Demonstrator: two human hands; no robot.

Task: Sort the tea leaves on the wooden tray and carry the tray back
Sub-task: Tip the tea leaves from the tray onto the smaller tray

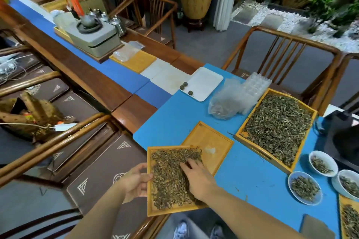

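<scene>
L hand (134, 180) grips wooden tray (150, 196) edge; R hand (198, 178) open, flat on tea leaves (169, 176).

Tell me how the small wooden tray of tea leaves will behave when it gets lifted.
The small wooden tray looks rigid and probably light. Its rim is low, so the loose tea leaves would likely spill if tilted. It overhangs the table edge, so it may tip.

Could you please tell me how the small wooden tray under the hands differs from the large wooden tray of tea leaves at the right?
The small wooden tray overhangs the edge of the blue table, with the left hand at its rim; the large wooden tray lies fully on the table, untouched. The small one's leaves look browner and thinner, the large one's greener and heaped. Both are rectangular light-wood trays.
</scene>
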